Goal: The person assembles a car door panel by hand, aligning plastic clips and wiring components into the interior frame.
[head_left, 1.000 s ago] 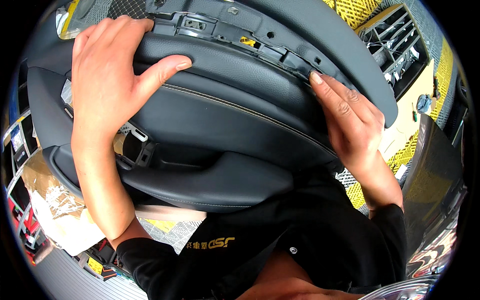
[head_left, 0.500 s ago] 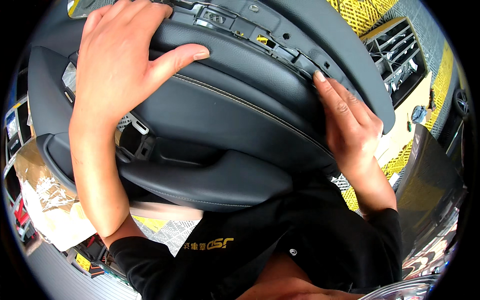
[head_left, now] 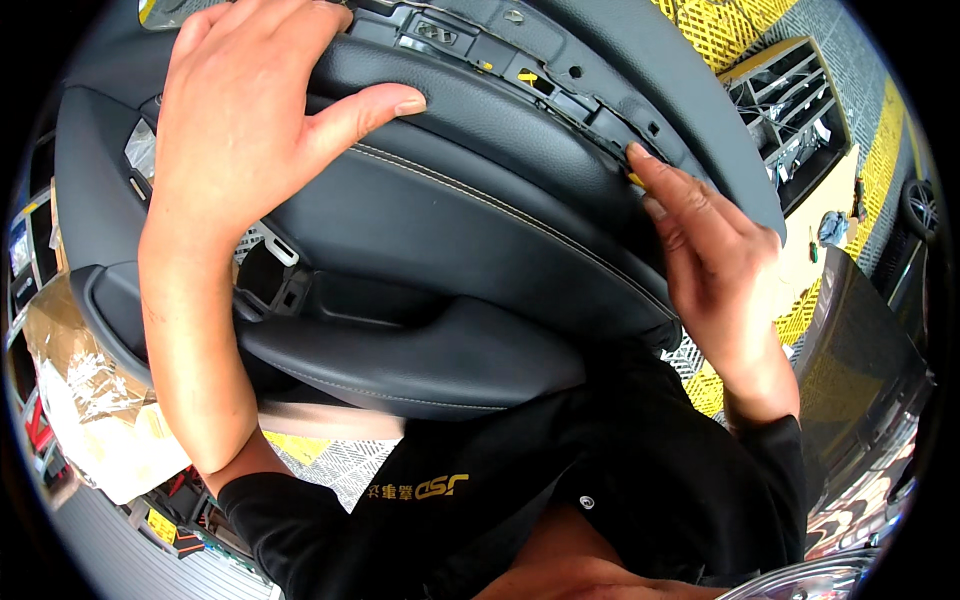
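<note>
A black leather-covered car door panel [head_left: 480, 215] with pale stitching and a padded armrest [head_left: 420, 355] lies in front of me. My left hand [head_left: 245, 130] rests on its upper left, thumb spread over the padded ridge; the other fingertips reach past the ridge and are partly hidden. My right hand [head_left: 715, 245] is at the right end of the ridge. Its index fingertip touches the seam beside the open channel [head_left: 560, 100], with another finger apart below it. A small yellow piece [head_left: 636, 180] shows beside those fingertips; I cannot tell whether it is held or fixed in the panel.
A black trim piece with slats [head_left: 790, 110] and a crumpled blue cloth [head_left: 833, 228] lie on a light board at the right. A dark glossy panel [head_left: 860, 370] stands at the lower right. A plastic-wrapped carton [head_left: 90, 360] is at the left.
My right hand has turned and shifted slightly right and down, its fingers parting and a yellow piece coming into sight. My left hand stays nearly in place on the panel.
</note>
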### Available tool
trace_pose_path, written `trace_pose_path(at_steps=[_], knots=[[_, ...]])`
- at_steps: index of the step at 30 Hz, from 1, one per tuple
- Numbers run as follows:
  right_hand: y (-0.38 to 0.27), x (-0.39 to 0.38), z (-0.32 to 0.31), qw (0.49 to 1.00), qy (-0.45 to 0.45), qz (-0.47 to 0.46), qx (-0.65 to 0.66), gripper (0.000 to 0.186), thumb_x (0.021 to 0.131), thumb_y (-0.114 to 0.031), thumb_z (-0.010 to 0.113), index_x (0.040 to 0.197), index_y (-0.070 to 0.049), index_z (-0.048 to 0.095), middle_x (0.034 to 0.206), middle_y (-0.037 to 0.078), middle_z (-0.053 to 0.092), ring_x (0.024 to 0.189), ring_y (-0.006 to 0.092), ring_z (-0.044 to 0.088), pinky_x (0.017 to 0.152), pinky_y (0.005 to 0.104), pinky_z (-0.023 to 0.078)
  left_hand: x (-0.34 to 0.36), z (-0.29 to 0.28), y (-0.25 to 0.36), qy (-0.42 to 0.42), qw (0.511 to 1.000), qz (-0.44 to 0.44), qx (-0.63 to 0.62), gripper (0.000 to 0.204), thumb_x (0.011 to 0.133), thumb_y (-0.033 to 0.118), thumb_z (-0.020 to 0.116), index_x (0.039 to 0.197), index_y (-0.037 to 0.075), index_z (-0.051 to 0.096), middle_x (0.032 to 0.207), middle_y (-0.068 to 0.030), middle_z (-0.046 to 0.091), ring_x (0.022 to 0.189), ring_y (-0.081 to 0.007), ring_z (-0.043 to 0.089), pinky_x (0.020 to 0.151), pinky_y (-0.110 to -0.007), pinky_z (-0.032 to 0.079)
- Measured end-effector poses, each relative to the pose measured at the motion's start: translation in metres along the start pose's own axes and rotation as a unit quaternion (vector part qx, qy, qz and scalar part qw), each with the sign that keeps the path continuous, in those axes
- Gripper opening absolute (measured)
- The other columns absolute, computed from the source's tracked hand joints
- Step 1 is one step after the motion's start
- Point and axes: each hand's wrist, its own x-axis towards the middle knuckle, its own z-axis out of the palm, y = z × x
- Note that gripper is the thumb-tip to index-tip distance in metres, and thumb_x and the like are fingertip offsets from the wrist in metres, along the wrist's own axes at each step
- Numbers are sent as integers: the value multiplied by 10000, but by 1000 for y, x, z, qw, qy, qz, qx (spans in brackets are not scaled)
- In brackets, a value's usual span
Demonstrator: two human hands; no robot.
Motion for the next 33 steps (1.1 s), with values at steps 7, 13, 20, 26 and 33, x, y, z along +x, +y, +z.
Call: trace_pose_path(at_steps=[7,13,20,26,33], knots=[[21,-6,9,995,34,-80,-37,490,911,74,785,1378,-74,812,1203,153,841,944,292,837,831,369,671,1,1,1,-3,1000,-8,2,666,859,584,875,1180,14,752,1048,-144,703,1058,-391,644,1010,-469,466],[23,-8,16,995,62,-80,-13,483,896,69,795,1362,-58,815,1219,160,836,948,295,836,836,369,672,1,-1,1,0,1000,-2,9,679,862,601,866,1189,16,756,1066,-143,710,1082,-391,648,1037,-468,464],[24,-8,17,994,65,-84,-17,474,896,74,796,1352,-53,818,1225,154,836,961,286,836,848,367,672,4,1,0,2,1000,1,4,677,859,595,871,1184,13,756,1060,-140,709,1074,-389,648,1019,-466,464],[24,-9,21,991,76,-94,-57,527,848,78,793,1353,-68,824,1249,127,829,926,263,828,828,350,669,4,-1,2,5,1000,0,1,662,854,574,881,1181,13,753,1052,-139,705,1061,-387,646,1000,-462,462],[10,-13,24,990,85,-73,-84,555,834,69,768,1361,-94,830,1250,109,831,852,225,804,775,334,658,2,0,1,4,1000,-1,-2,662,860,575,877,1184,11,753,1038,-142,698,1047,-388,642,1003,-460,461]])
